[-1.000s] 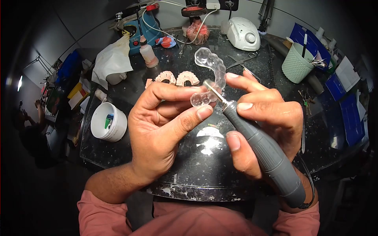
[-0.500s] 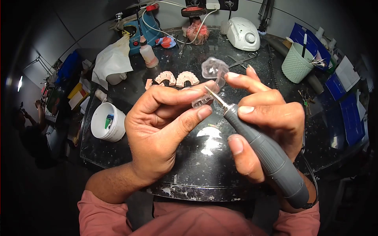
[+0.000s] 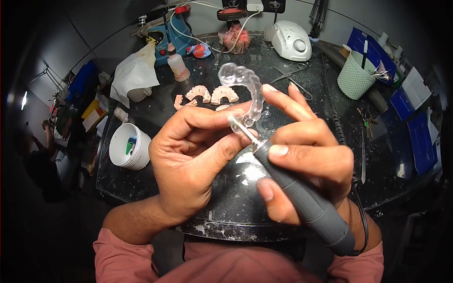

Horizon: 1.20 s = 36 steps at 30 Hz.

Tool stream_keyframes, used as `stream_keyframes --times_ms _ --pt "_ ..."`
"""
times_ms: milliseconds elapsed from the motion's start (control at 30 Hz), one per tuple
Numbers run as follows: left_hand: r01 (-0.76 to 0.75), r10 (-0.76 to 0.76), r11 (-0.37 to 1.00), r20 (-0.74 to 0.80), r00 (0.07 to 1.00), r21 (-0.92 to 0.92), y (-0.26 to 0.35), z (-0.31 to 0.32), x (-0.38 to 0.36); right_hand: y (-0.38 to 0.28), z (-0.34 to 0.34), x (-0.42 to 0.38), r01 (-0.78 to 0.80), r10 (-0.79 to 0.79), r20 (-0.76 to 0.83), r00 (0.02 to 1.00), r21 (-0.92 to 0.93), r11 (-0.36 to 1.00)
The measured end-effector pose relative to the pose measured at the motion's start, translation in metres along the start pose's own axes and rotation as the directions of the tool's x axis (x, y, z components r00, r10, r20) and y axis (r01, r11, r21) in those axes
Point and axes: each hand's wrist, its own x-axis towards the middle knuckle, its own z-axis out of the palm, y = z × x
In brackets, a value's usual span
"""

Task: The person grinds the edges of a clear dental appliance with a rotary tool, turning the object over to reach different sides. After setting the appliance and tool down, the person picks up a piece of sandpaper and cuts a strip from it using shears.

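Our left hand [image 3: 184, 160] pinches the lower end of a clear, arch-shaped dental tray [image 3: 256, 94] between thumb and forefinger, holding it raised above the dark surface [image 3: 226, 203]. Our right hand [image 3: 316, 160] grips a grey rotary handpiece [image 3: 304, 200], its slim shank directed up and to the left. The pale tip [image 3: 232, 119] overlaps the pinched end of the tray; we cannot tell whether the two touch. One extended fingertip of our right hand lies just beside the tray's outer edge. Beyond our left hand, two pinkish dental models [image 3: 199, 92] rest side by side. We locate a white tub [image 3: 142, 155] to the left, scissors [image 3: 289, 74] beyond the right fingers, and a white control unit [image 3: 290, 45] behind them.
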Motion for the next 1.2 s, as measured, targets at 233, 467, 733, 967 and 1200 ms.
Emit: stream_keyframes --times_ms 233,467,733,967,1200 --pt "0.019 -0.02 0.999 -0.036 0.999 -0.038 0.002 0.003 -0.001 -0.005 0.0 0.0 -0.016 0.016 0.057 0.998 -0.014 1.0" --pt "-0.019 0.019 1.0 -0.02 1.0 -0.021 -0.002 0.001 0.0 -0.005 0.0 0.0 -0.025 0.026 0.017 1.0 -0.037 0.999" --pt "0.032 -0.033 0.999 -0.042 0.999 -0.029 0.001 0.003 0.0 -0.007 -0.003 0.003 -0.027 0.03 0.064 0.997 -0.038 0.999" --pt "0.012 -0.011 1.0 -0.022 1.0 0.023 -0.005 -0.001 0.004 -0.006 -0.01 0.004 -0.045 0.044 0.106 0.993 0.01 0.999" --pt "0.28 -0.266 0.937 0.093 0.959 -0.207 -0.002 0.001 0.006 -0.006 0.001 0.004 -0.449 0.578 -0.205 0.79 0.448 0.773"
